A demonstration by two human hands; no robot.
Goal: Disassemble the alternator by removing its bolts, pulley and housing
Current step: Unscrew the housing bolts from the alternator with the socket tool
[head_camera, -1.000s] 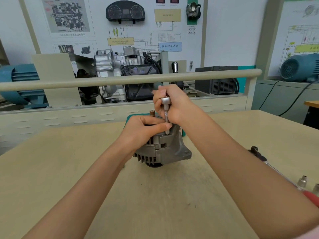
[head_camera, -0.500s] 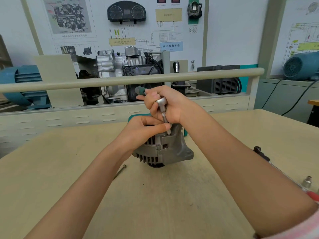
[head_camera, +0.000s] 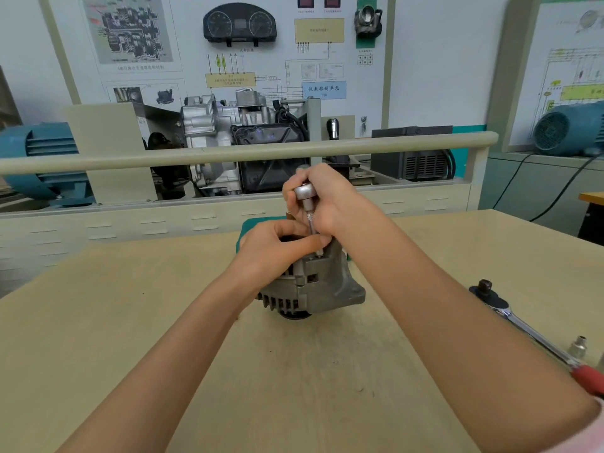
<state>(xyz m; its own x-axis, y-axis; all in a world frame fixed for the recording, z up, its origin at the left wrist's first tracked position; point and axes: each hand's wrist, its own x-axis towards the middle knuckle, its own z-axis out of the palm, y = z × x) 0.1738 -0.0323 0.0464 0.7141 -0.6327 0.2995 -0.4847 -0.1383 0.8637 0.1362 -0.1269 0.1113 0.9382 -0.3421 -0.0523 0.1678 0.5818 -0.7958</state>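
STEP: bolt removal | CHANGE: small steel socket driver (head_camera: 309,207) turned back upright by gripping right hand (head_camera: 327,197) (bolt probably loosening) | grey cast-metal alternator (head_camera: 313,286) steadied, shaft pinched by left hand (head_camera: 277,246)

the blue label (head_camera: 323,89) on the wall board (head_camera: 425,60) reads "仪表控制单元"; other print is too small.

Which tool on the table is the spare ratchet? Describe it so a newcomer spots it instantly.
Start at the wooden table and go to its right edge, past the person's right forearm. The ratchet wrench lies flat there, untouched by either hand. It is the long chrome bar with a black head and red grip, unlike the small loose socket beside it or the short driver held over the alternator.
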